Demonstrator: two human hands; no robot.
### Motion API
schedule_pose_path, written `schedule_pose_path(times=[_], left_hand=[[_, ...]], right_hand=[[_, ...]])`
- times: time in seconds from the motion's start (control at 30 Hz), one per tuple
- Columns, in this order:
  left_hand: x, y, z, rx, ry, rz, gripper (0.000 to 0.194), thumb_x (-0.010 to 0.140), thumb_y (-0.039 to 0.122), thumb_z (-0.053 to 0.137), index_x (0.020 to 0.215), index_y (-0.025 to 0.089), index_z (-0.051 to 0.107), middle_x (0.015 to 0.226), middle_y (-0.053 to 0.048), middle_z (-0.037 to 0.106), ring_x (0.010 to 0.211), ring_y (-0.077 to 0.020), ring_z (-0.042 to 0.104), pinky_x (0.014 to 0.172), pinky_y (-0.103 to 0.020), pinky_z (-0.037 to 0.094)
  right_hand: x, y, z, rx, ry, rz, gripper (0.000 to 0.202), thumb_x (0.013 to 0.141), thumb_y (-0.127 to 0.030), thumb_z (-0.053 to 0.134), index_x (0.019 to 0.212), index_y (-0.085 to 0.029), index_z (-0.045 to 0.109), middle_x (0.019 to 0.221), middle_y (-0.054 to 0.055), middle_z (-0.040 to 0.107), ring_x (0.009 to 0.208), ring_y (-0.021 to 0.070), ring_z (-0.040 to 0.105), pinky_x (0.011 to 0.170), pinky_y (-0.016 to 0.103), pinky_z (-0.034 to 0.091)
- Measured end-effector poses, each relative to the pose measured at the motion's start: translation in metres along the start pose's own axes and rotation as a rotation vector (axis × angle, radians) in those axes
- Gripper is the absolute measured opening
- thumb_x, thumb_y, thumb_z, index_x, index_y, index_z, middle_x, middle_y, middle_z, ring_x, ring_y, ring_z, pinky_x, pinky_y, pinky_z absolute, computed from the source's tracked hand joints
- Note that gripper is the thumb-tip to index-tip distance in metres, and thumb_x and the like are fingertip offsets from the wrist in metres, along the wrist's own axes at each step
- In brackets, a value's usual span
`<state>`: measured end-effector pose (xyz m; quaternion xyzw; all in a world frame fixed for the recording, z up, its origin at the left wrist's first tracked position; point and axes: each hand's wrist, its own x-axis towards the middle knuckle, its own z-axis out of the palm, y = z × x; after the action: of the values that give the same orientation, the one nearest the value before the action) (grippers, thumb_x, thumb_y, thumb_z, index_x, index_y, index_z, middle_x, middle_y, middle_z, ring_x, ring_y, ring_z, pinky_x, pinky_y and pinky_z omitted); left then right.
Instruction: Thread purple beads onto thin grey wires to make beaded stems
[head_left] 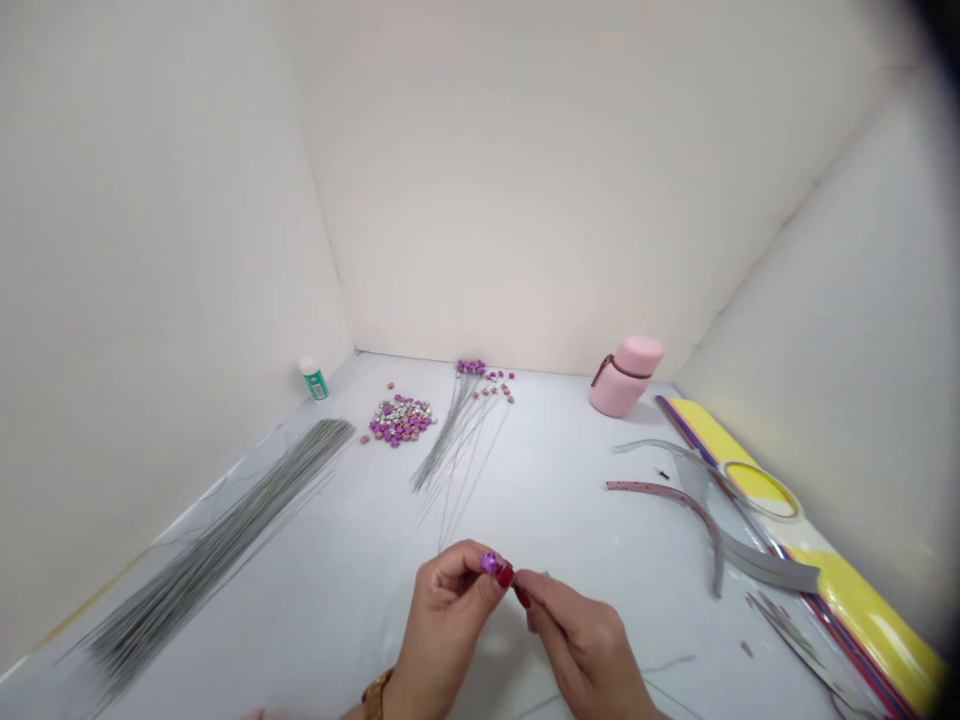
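Observation:
A small shiny purple star, perhaps folded, sits between the thumb and forefinger of my left hand. My right hand is closed in a pinch just beside it, its fingertips close to those of the left. What the right fingers grip is hidden. Beyond my hands lie thin grey wires, some tipped with a cluster of purple stars, others with pinkish ones. To their left is a loose heap of purple, pink and silver stars.
A thick bundle of bare grey wires lies at left, near a green-and-white container. A pink flask stands at back right. Along the right are yellow sheets, a tape roll, a dotted pink strip and scissors.

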<state>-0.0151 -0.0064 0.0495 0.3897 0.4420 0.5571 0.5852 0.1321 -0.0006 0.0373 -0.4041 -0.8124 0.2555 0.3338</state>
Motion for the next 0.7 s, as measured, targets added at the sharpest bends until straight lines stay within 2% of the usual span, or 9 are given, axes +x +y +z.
schedule_pose_path(times=[0.1,0.2,0.33,0.4,0.53,0.7], left_hand=[[0.005,0.006,-0.006,-0.075,0.099,0.010,0.013,0.071,0.024,0.061,0.062,0.016,0.058,0.060,0.001,0.056,0.062,-0.0104,0.050,0.062,-0.020,0.040],[0.016,0.010,-0.017,-0.267,0.211,-0.017,0.013,0.069,0.023,0.063,0.061,0.016,0.055,0.059,0.003,0.054,0.060,-0.0081,0.049,0.062,-0.018,0.041],[0.030,0.012,-0.032,-0.480,0.311,-0.033,0.009,0.066,0.018,0.066,0.066,0.015,0.057,0.064,0.004,0.054,0.060,-0.0055,0.051,0.063,-0.016,0.043],[0.033,0.012,-0.034,-0.476,0.319,-0.030,0.009,0.066,0.019,0.066,0.067,0.015,0.058,0.064,0.003,0.055,0.060,-0.0054,0.052,0.063,-0.016,0.044],[0.031,0.010,-0.030,-0.331,0.237,-0.078,0.013,0.068,0.024,0.065,0.068,0.013,0.057,0.061,0.000,0.059,0.059,-0.0073,0.053,0.061,-0.018,0.044],[0.036,0.007,-0.035,-0.245,0.383,0.123,0.013,0.068,0.025,0.065,0.069,0.015,0.056,0.060,0.003,0.059,0.060,-0.0066,0.053,0.062,-0.016,0.043]], right_hand=[[-0.002,0.002,-0.003,0.028,-0.019,0.026,0.024,0.086,-0.021,0.034,0.099,-0.021,0.055,0.073,0.001,0.063,0.055,0.0105,0.057,0.055,0.017,0.046],[-0.006,0.004,-0.008,0.138,-0.050,0.112,0.026,0.086,-0.024,0.035,0.098,-0.022,0.058,0.072,0.001,0.063,0.050,0.0097,0.053,0.052,0.018,0.045],[-0.007,0.004,-0.011,0.287,-0.116,0.261,0.028,0.084,-0.032,0.037,0.092,-0.020,0.061,0.051,-0.002,0.053,0.044,0.0100,0.046,0.049,0.020,0.041],[-0.005,0.003,-0.010,0.358,-0.146,0.361,0.030,0.083,-0.037,0.039,0.088,-0.018,0.061,0.042,-0.005,0.044,0.040,0.0093,0.040,0.044,0.019,0.036],[-0.001,-0.001,0.000,0.567,-0.209,0.571,0.043,0.080,-0.049,0.040,0.091,-0.012,0.058,0.038,-0.007,0.037,0.033,0.0062,0.027,0.035,0.017,0.021],[0.001,0.003,0.009,0.728,-0.297,0.584,0.050,0.073,-0.058,0.044,0.088,-0.012,0.057,0.041,-0.008,0.032,0.037,0.0061,0.026,0.037,0.017,0.017]])
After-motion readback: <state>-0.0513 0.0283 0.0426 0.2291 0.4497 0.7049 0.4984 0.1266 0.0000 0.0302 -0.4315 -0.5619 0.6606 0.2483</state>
